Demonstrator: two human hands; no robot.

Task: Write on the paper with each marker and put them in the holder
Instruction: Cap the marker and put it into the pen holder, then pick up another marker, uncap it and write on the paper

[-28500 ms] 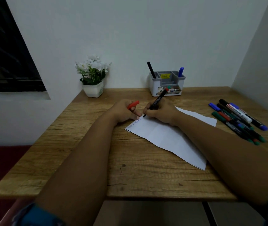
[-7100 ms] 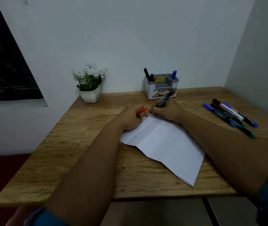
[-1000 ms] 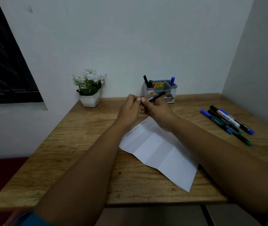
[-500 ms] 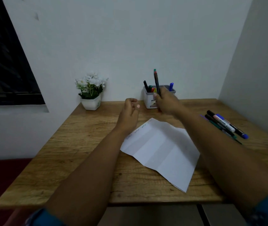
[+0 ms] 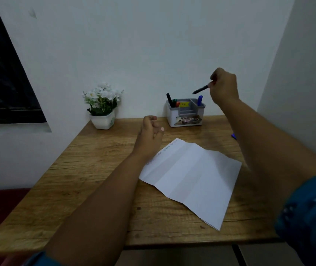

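The right hand (image 5: 223, 87) pinches a dark marker (image 5: 200, 89) at its rear end, grip closed around the barrel, raised above the holder (image 5: 185, 114) at the back of the desk (image 5: 99, 181). The marker lies nearly level, free end pointing left and slightly down. This looks like the dropping-in step; next it needs tipping upright over a compartment. The left hand (image 5: 149, 135) hovers loosely curled, holding nothing, by the paper (image 5: 191, 177).

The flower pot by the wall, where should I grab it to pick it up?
Hold the flower pot by its white squarish sides, low down, coming from the front where the table is bare. The flowers spread wide over the top, so a grip from above would probably crush them.
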